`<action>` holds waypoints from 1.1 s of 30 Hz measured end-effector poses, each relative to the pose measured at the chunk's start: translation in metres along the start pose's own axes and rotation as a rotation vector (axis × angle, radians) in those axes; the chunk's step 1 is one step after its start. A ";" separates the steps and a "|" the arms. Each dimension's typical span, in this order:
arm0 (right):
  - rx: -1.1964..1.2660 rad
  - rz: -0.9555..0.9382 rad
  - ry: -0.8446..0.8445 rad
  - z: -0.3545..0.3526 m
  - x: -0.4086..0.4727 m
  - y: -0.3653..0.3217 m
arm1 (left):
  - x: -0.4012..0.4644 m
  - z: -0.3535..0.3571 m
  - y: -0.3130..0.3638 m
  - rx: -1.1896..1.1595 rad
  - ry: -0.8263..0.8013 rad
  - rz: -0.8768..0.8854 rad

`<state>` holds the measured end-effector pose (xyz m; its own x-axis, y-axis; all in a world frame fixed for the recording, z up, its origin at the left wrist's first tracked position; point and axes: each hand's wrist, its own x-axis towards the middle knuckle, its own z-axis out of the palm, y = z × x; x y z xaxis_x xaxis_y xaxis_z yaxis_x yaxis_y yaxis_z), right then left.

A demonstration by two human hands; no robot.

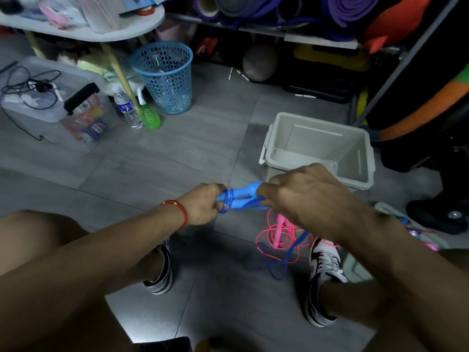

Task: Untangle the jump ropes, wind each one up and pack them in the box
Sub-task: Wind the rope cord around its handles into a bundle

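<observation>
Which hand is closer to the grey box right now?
Right. The right hand overlaps the grey box's near rim in this view; the left hand holds the blue handles further left, over bare floor.

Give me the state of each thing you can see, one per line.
blue jump rope: handles held together, cord partly wound
pink jump rope: loose on floor
box: open, empty
left hand: grips blue handles
right hand: grips blue handles
blue basket: upright

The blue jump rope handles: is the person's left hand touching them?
Touching. The head view shows the left hand curled round one end of the blue jump rope handles.
</observation>
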<state>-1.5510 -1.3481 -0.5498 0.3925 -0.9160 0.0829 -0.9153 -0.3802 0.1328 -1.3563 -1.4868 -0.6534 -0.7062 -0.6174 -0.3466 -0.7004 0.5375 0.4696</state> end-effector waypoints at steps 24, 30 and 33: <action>1.317 0.301 -0.134 0.028 0.023 0.058 | -0.068 -0.028 0.076 -0.042 0.146 0.623; 1.332 0.328 -0.245 0.034 0.024 0.050 | -0.077 -0.042 0.071 -0.084 0.212 0.633; 1.331 0.390 -0.314 0.033 0.016 0.047 | -0.081 -0.045 0.070 -0.159 0.273 0.611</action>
<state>-1.5909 -1.3855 -0.5748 0.2243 -0.9114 -0.3449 -0.4277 0.2260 -0.8752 -1.3438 -1.4252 -0.5560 -0.9035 -0.3646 0.2254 -0.1467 0.7571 0.6366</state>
